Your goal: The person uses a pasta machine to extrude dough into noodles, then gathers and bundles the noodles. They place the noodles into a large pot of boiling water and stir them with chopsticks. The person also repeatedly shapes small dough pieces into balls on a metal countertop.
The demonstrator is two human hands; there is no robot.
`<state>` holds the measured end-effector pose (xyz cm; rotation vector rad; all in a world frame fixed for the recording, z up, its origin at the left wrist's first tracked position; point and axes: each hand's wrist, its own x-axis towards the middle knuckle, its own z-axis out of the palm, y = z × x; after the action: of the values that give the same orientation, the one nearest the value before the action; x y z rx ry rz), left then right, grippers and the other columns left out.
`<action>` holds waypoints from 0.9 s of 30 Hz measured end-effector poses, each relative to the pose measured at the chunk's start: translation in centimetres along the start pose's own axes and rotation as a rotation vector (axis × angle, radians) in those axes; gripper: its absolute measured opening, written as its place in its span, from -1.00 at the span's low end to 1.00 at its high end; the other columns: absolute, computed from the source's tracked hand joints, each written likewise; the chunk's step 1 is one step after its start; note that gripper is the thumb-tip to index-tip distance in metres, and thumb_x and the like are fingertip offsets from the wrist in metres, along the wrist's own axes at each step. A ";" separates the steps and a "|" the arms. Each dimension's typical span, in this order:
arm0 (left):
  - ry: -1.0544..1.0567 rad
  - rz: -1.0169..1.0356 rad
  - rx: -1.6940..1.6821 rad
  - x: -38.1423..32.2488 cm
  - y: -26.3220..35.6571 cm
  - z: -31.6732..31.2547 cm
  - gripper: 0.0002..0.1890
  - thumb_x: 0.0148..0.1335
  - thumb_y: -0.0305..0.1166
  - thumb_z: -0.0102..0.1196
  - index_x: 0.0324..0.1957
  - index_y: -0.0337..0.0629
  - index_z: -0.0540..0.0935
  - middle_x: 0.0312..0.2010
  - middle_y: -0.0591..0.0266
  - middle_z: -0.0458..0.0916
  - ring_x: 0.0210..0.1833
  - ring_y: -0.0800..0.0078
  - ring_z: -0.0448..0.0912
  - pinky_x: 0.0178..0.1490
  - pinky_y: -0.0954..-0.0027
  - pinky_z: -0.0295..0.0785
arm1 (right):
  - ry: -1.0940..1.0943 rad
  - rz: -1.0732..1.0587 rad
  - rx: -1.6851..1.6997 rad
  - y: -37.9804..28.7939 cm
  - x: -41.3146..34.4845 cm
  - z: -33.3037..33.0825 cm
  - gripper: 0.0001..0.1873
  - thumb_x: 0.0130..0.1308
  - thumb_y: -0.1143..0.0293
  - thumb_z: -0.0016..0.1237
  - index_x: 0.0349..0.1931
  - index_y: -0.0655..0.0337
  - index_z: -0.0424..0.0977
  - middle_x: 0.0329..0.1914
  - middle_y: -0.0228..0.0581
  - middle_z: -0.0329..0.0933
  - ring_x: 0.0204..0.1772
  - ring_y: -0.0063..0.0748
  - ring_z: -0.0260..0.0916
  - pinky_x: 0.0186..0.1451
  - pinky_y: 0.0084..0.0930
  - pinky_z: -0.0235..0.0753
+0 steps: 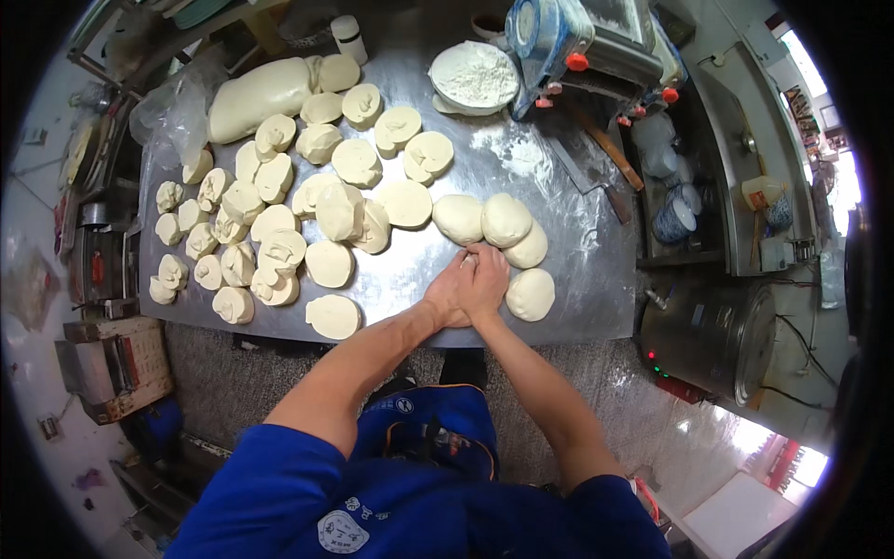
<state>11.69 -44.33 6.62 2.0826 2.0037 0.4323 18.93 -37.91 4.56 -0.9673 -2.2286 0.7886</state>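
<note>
At the front of a steel table (412, 290), my left hand (448, 290) and my right hand (487, 278) are pressed together over a dough piece (470, 259). Only a sliver of that dough shows between the fingers; the rest is covered. Smooth rounded dough balls lie close by: one pale ball (458, 219) beyond my hands, an overlapping pair with a ball (506, 219) on top, and a separate ball (530, 295) to the right. Many cut dough pieces (330, 264) spread over the left half, some flat, some creased. Behind them rests a thick dough log (260, 101).
A bowl of flour (475, 75) stands at the back beside a blue-framed dough roller machine (594, 52). Loose flour (520, 152), a long-bladed knife (583, 178) and a wooden stick (607, 150) lie on the right. Clear plastic sheeting (174, 115) hangs at the left corner.
</note>
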 end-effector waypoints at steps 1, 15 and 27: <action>0.075 -0.007 0.023 -0.2 0.2 0.3 -0.46 0.17 -0.13 0.10 0.12 -0.27 0.57 0.10 -0.15 0.54 0.23 -0.09 0.40 0.51 -0.07 0.11 | -0.036 0.028 0.006 0.4 0.1 0.1 -0.73 0.27 0.33 0.00 -0.06 0.18 0.55 -0.03 -0.06 0.62 0.07 0.08 0.48 0.20 -0.09 0.38; 0.266 -0.815 0.136 -24.4 0.8 -5.7 -0.09 0.00 -0.25 0.41 0.46 -0.03 0.36 0.44 -0.41 0.14 0.49 -0.42 0.13 0.49 -0.25 0.12 | -0.222 -0.384 -0.153 -5.8 -0.4 -7.7 -0.70 -0.02 0.53 0.17 -0.21 0.24 0.49 -0.20 -0.05 0.44 -0.06 0.12 0.39 0.02 -0.07 0.43; 0.522 -0.504 -0.448 -21.4 -2.4 -7.0 -0.35 0.03 -0.40 0.20 0.26 -0.28 0.50 0.26 -0.31 0.42 0.30 -0.27 0.41 0.39 -0.03 0.36 | -0.397 0.156 0.384 -8.2 -2.6 -2.0 -0.73 0.41 0.32 0.02 -0.07 0.37 0.51 -0.09 0.08 0.56 0.00 0.11 0.55 0.16 -0.09 0.51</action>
<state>6.32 -65.89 11.02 1.2214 2.3115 1.2720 18.27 -43.91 10.94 -0.8543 -2.2114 1.5280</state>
